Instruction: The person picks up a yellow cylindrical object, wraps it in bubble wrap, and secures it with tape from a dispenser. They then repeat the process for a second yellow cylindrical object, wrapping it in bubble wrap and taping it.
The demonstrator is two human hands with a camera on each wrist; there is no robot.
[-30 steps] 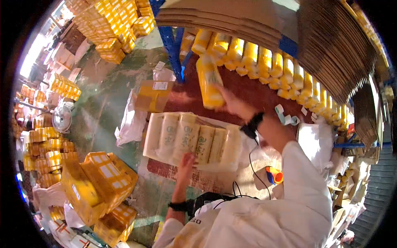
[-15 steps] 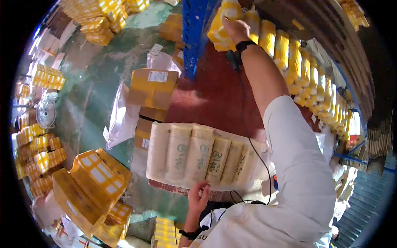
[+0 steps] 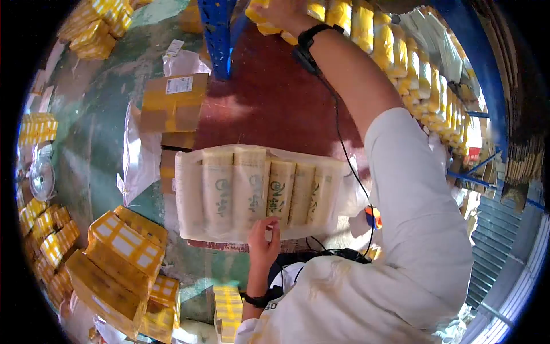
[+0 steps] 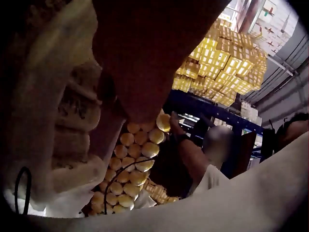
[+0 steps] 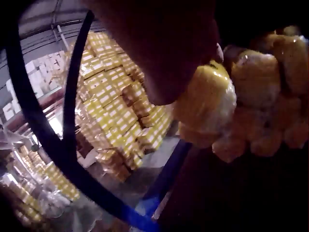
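At the top of the head view my right hand (image 3: 283,14) is at a yellow-wrapped roll (image 3: 259,11) at the stack's end. In the right wrist view that hand, dark and close, straddles the yellow roll (image 5: 205,99), a fingertip at its top; the rest of the grip is hidden. Low in the head view my left hand (image 3: 263,243) hovers with loosely bent fingers at the near edge of a clear plastic bag (image 3: 192,195). Inside the bag several pale rolls (image 3: 249,189) with green or black lettering lie side by side on a dark red tabletop (image 3: 275,109).
More yellow-wrapped rolls (image 3: 384,43) form a long stack along the far right. A blue upright post (image 3: 216,40) stands near its left end. Taped cartons (image 3: 175,106) and a white sack (image 3: 140,155) sit left of the bag. A black cable (image 3: 346,143) runs from my right wrist.
My right hand has carried a yellow-wrapped roll from above the red tabletop up to the end of the stack. The left hand stays by the bag's near edge. The head view has shifted.
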